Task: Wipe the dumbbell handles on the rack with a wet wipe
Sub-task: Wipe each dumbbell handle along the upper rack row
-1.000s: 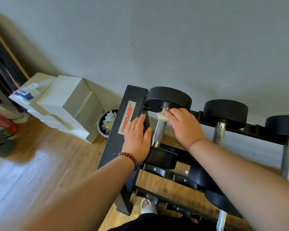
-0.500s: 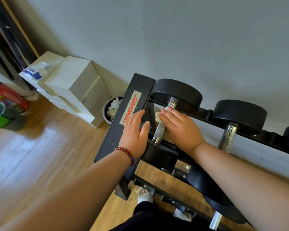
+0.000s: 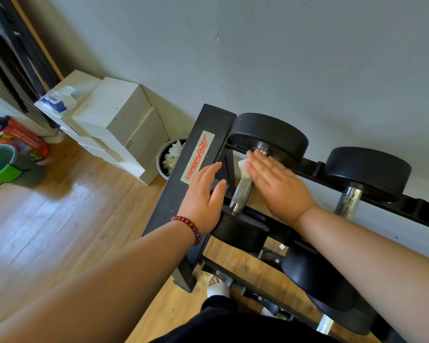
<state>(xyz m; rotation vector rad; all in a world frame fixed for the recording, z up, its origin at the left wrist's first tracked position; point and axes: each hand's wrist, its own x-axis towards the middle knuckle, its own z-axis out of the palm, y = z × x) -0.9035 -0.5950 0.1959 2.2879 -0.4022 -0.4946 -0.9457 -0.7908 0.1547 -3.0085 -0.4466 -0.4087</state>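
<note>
A black dumbbell rack (image 3: 183, 194) stands against the grey wall. Its leftmost dumbbell has a knurled steel handle (image 3: 242, 194) between black weight heads. My right hand (image 3: 275, 184) lies over the upper part of that handle with straight fingers, pressing a white wet wipe (image 3: 243, 168) against it. My left hand (image 3: 204, 201), with a red bead bracelet at the wrist, rests flat on the rack's left end post beside the handle. A second dumbbell handle (image 3: 348, 200) stands further right on the top rail.
White boxes (image 3: 114, 125) are stacked against the wall left of the rack, with a small bin of crumpled tissue (image 3: 171, 157) between. A green bucket (image 3: 0, 164) sits on the wooden floor at far left. Lower dumbbells (image 3: 315, 276) and my sandalled foot (image 3: 216, 288) are below.
My right hand has slid the wipe up and down along the handle and now sits near the upper end. My left hand has stayed on the rack post. The view has shifted slightly.
</note>
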